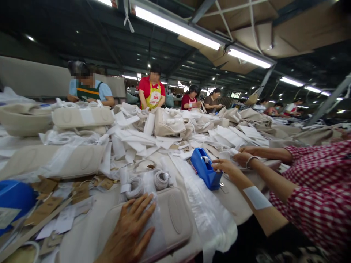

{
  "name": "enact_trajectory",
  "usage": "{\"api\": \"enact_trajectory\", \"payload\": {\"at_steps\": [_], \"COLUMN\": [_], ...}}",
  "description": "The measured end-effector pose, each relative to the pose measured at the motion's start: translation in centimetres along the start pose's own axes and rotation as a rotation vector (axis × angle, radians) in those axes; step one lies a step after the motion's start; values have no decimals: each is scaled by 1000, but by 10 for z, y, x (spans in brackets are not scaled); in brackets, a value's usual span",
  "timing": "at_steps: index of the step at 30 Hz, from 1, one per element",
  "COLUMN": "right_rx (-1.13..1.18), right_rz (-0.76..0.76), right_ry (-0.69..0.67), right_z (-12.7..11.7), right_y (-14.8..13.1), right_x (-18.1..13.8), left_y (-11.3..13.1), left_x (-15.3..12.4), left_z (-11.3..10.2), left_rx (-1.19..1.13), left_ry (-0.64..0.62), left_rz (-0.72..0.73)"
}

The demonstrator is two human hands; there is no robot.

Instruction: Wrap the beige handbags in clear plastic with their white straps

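Observation:
My left hand [134, 226] lies flat with fingers spread on a beige handbag [175, 219], pressing a white translucent wrap around the bag's middle. Two wrapped coils of strap [162, 179] rest at the bag's upper edge. At the blue tape dispenser [203, 171], my right hand [226, 168] has its fingers closed at the near end; what they pinch is too small to make out. A white patch [257, 197] is on my right forearm. Clear plastic bags [208, 208] lie between the handbag and the dispenser.
Another blue dispenser [13, 204] stands at left beside cardboard tags [46, 208]. Wrapped bags [82, 116] are stacked behind them, with white padding sheets [131, 138] heaped mid-table. At right, a co-worker in a checked shirt [320, 193] reaches in close to my right arm.

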State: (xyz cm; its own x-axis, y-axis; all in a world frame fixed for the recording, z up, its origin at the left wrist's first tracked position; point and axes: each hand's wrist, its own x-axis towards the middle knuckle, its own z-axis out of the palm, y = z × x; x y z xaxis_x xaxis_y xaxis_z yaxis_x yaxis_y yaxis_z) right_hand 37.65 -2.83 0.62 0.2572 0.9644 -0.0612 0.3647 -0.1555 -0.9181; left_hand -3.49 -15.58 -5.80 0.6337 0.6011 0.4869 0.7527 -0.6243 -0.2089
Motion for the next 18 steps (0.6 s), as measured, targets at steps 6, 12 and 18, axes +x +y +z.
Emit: {"api": "enact_trajectory", "payload": {"at_steps": [6, 12, 18], "right_rx": [95, 94, 48], "right_rz": [-98, -82, 30], "right_ry": [174, 208, 184], "right_z": [-10, -17, 0], "right_y": [-4, 26, 66], "right_x": [-11, -66, -76], "left_y": [-4, -5, -4], "left_x": [-1, -1, 0], "left_z": [4, 6, 9], "left_rx": [-27, -39, -65], "left_ry": [7, 24, -4], "left_rz": [14, 7, 9]}}
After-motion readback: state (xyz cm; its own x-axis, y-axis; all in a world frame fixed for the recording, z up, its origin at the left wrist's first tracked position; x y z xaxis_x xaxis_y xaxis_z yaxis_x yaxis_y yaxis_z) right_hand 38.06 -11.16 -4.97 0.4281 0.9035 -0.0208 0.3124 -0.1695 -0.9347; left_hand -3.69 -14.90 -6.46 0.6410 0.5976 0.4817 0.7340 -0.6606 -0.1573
